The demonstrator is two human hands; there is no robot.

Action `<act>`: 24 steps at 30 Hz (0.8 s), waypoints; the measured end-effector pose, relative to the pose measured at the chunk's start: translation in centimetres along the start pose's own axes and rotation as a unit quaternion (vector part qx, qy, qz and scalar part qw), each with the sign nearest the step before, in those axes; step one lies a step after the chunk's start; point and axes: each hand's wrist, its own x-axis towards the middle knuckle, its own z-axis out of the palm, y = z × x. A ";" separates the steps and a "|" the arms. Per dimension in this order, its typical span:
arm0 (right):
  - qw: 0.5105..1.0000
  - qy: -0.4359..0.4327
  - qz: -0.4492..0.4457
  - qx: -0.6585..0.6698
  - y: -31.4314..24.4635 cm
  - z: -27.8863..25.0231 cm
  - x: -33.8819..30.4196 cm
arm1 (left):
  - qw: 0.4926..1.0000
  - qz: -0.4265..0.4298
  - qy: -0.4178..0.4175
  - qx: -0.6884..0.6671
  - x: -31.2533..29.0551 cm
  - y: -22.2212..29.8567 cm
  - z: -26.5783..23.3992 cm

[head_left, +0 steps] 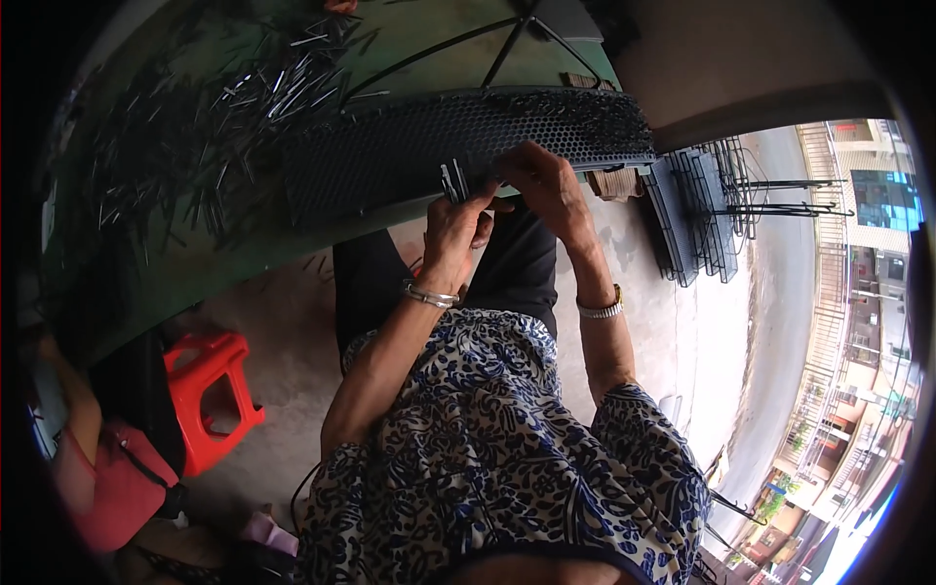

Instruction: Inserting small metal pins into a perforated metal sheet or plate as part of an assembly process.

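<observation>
My left hand [456, 234] is closed around a small bundle of thin metal rods [453, 182], their ends sticking up past the fingers. Beside it, my right hand [551, 190] has its fingertips pinched together close to the left thumb; whatever lies between them is too small to make out. Both hands are at the near edge of a long black panel [419, 141] full of small holes. Toward its right end, many short dark pieces [595, 112] cover the holes.
Loose metal rods [283, 88] lie scattered over the green table [146, 302]. Dark bent bars [507, 49] stand behind the panel. At right are stacked black wire racks [692, 214]. A red plastic stool [210, 400] stands at lower left, near another person in pink [117, 487].
</observation>
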 end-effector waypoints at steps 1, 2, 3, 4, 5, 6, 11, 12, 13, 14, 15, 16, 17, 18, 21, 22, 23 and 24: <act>0.999 0.013 0.006 0.036 -0.2 -0.2 -0.1 | 1.000 -0.002 -0.002 0.002 0.0 0.0 0.3; 0.997 0.024 0.012 0.073 -0.2 -0.4 -0.1 | 1.000 -0.005 0.006 -0.023 0.1 -0.1 0.6; 0.997 0.027 0.013 0.074 -0.1 -0.4 0.1 | 0.999 -0.006 0.014 -0.047 0.2 -0.1 0.8; 0.991 0.133 0.015 0.031 0.0 -0.4 0.5 | 0.999 -0.007 0.013 -0.045 0.4 -0.1 0.6; 0.971 0.236 0.017 -0.013 0.1 -0.4 1.0 | 1.000 -0.007 0.001 -0.029 0.7 -0.2 0.2; 0.972 0.235 0.018 -0.011 0.2 -0.3 1.5 | 1.000 -0.008 -0.009 -0.014 0.6 -0.1 0.1; 0.919 0.350 -0.106 -0.145 2.7 -0.2 4.9 | 0.999 -0.009 -0.033 -0.003 0.5 0.0 1.0; 0.917 0.348 -0.117 -0.156 3.0 0.1 5.3 | 0.999 -0.018 -0.034 -0.011 0.4 0.0 1.0; 0.919 0.344 -0.094 -0.167 3.4 0.3 5.6 | 0.999 -0.021 -0.038 0.001 0.5 0.0 0.9; 0.919 0.344 -0.093 -0.167 3.7 0.3 5.7 | 0.999 -0.022 -0.037 0.000 0.5 0.0 0.9; 0.925 0.327 -0.084 -0.176 3.8 0.5 5.8 | 0.999 -0.024 -0.044 -0.002 0.4 0.2 0.9; 0.929 0.311 -0.075 -0.185 3.8 0.6 5.9 | 0.998 -0.026 -0.050 -0.005 0.4 0.3 0.9; 0.930 0.310 -0.075 -0.185 3.9 0.7 5.9 | 0.998 -0.026 -0.049 -0.006 0.4 0.3 0.8; 0.911 0.309 -0.082 -0.259 3.8 1.0 5.8 | 0.998 -0.027 -0.048 -0.008 0.4 0.4 0.7; 0.895 0.305 -0.051 -0.322 3.2 1.4 5.4 | 0.998 -0.030 -0.044 -0.011 0.6 0.5 0.6; 0.901 0.302 -0.014 -0.310 2.8 1.5 5.2 | 0.999 -0.031 -0.042 -0.013 0.6 0.5 0.5; 0.902 0.302 -0.014 -0.310 2.6 1.2 4.7 | 0.999 -0.031 -0.041 -0.013 0.6 0.5 0.5; 0.941 0.243 -0.007 -0.237 2.4 0.8 4.0 | 0.999 -0.026 -0.041 -0.009 0.6 0.7 0.3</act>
